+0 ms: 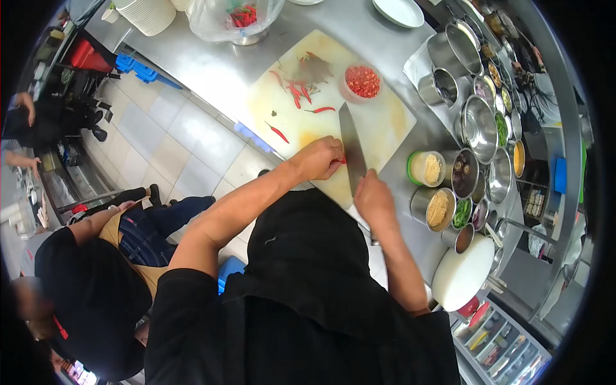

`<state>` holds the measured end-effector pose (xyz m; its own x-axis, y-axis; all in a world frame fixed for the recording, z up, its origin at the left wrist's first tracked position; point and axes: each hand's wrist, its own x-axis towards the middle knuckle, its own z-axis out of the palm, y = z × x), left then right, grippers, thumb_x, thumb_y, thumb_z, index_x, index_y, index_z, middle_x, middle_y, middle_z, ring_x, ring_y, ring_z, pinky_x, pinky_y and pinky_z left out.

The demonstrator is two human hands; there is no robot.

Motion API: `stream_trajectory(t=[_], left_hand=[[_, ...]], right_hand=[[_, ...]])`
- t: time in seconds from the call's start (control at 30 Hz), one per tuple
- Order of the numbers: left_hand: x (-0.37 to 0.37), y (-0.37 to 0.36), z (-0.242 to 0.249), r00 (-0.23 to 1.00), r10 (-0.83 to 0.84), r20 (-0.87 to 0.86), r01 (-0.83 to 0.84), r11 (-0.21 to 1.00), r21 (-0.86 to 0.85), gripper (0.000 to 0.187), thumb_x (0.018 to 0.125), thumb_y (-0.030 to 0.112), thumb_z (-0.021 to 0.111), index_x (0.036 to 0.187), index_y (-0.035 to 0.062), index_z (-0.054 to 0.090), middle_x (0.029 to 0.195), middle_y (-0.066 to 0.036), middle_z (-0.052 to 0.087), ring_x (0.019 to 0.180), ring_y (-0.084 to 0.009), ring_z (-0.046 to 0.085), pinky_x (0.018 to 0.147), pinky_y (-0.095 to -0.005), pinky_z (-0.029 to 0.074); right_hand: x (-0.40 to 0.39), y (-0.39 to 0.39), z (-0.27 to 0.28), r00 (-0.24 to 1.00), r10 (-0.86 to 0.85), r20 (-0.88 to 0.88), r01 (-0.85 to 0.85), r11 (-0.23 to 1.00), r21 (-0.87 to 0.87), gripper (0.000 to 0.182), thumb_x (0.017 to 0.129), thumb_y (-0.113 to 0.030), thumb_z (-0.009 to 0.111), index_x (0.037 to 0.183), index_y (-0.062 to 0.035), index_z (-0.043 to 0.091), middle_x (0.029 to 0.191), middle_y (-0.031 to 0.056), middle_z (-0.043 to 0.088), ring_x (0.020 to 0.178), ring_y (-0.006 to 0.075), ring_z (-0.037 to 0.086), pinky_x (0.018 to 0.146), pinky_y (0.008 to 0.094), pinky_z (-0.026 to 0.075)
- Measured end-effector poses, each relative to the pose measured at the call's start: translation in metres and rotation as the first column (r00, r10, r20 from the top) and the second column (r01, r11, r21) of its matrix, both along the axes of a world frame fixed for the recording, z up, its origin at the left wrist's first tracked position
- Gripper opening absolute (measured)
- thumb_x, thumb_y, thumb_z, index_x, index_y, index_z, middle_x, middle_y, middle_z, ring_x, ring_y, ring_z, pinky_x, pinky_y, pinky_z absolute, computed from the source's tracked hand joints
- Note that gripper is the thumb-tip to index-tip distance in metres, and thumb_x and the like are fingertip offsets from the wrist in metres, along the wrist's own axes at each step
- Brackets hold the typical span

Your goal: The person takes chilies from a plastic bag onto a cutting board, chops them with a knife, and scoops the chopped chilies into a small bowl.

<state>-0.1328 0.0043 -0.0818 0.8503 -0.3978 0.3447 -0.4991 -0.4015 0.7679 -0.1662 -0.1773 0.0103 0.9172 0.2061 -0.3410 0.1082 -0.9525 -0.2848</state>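
Note:
My right hand (373,196) is wrapped round the handle of a large knife (352,144), its broad blade pointing away from me over the cutting board (389,125). Just left of the blade, the curled fingers of my left hand (324,158) press a red chili (344,161) on the board; only a bit of it shows. Farther up lie several whole red chilies (297,94), one single chili (277,132) nearer the left edge, and a brownish heap (314,68). A clear tub (360,83) of chopped red chili stands on the board beyond the knife tip.
A plastic bag (236,19) with chilies sits in a bowl at the top. Metal pots and bowls (480,128) of ingredients crowd the right side, beside a white round block (463,273). Stacked white bowls (146,14) stand top left. Another person (96,289) is at the left.

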Motion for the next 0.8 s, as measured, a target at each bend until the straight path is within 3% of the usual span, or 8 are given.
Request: stream_trajectory(t=[0.1,0.23,0.3,0.4,0.6,0.67,0.73,0.8], left_hand=[[0.002,-0.001,-0.003,0.999,0.007,0.051,-0.006,1.000,-0.009,0.009,0.071,0.001,0.067,0.080,0.0000,0.067,0.085,-0.012,0.063,0.084,-0.0313,0.060,0.074,-0.0382,0.051],[-0.001,-0.001,-0.002,1.000,-0.012,-0.011,0.012,1.000,0.004,0.010,0.071,0.000,0.068,0.080,0.0001,0.067,0.086,-0.013,0.064,0.086,-0.0310,0.061,0.076,-0.0376,0.051],[0.001,0.000,-0.002,1.000,-0.003,-0.020,0.002,1.000,-0.016,0.010,0.071,0.000,0.069,0.081,0.0001,0.066,0.086,-0.013,0.064,0.087,-0.0310,0.061,0.077,-0.0375,0.051],[-0.011,-0.002,-0.004,1.000,-0.012,0.010,0.012,0.999,-0.039,0.011,0.072,0.001,0.069,0.082,-0.0001,0.066,0.089,-0.013,0.063,0.088,-0.0316,0.060,0.078,-0.0375,0.051],[-0.008,0.005,0.010,0.996,0.086,0.005,-0.085,0.993,-0.078,0.018,0.069,0.004,0.072,0.085,-0.0006,0.065,0.092,-0.014,0.061,0.087,-0.0324,0.060,0.076,-0.0379,0.051],[-0.001,0.005,-0.004,1.000,-0.026,0.013,0.025,0.998,0.057,0.016,0.068,0.003,0.071,0.082,-0.0009,0.064,0.088,-0.014,0.060,0.084,-0.0322,0.059,0.073,-0.0386,0.051],[0.001,0.002,0.000,0.999,-0.039,-0.005,0.039,0.997,0.059,0.014,0.068,0.002,0.069,0.081,-0.0009,0.064,0.087,-0.014,0.059,0.083,-0.0321,0.059,0.072,-0.0389,0.051],[0.003,0.003,0.004,0.999,-0.035,-0.017,0.036,0.997,0.065,0.013,0.068,0.002,0.068,0.079,-0.0009,0.063,0.085,-0.014,0.059,0.082,-0.0321,0.058,0.071,-0.0392,0.051]], right_hand=[[-0.006,0.007,-0.001,0.997,-0.075,-0.001,0.075,0.997,0.006,0.019,0.095,-0.016,0.048,0.096,0.0027,0.049,0.077,0.0287,0.064,0.075,0.0477,0.063,0.068,0.0559,0.050],[0.004,0.001,0.009,1.000,0.027,-0.006,-0.026,0.999,0.041,0.018,0.095,-0.017,0.048,0.096,0.0017,0.048,0.075,0.0277,0.064,0.073,0.0480,0.063,0.068,0.0568,0.050],[-0.011,0.011,-0.006,0.994,-0.085,0.065,0.086,0.996,-0.009,0.019,0.096,-0.017,0.048,0.095,0.0017,0.048,0.073,0.0277,0.064,0.072,0.0481,0.063,0.067,0.0563,0.051],[-0.012,0.005,-0.004,0.996,-0.082,0.046,0.080,0.996,0.036,0.019,0.096,-0.017,0.048,0.094,0.0015,0.046,0.074,0.0284,0.064,0.072,0.0481,0.063,0.066,0.0563,0.051],[-0.006,0.005,-0.005,0.995,-0.090,0.039,0.087,0.995,0.051,0.019,0.096,-0.017,0.050,0.095,0.0019,0.046,0.075,0.0289,0.064,0.074,0.0488,0.063,0.066,0.0564,0.050],[-0.001,0.003,0.000,0.995,-0.088,0.051,0.084,0.994,0.073,0.019,0.095,-0.017,0.050,0.095,0.0018,0.047,0.076,0.0297,0.063,0.075,0.0495,0.062,0.066,0.0569,0.049],[0.009,0.002,0.020,1.000,-0.011,-0.004,0.012,0.997,0.073,0.020,0.095,-0.018,0.050,0.097,0.0016,0.047,0.077,0.0300,0.063,0.075,0.0492,0.062,0.066,0.0572,0.049],[0.000,0.008,0.010,0.998,-0.061,-0.007,0.061,0.997,0.049,0.020,0.095,-0.018,0.050,0.097,0.0018,0.048,0.077,0.0300,0.063,0.076,0.0492,0.062,0.066,0.0571,0.049]])
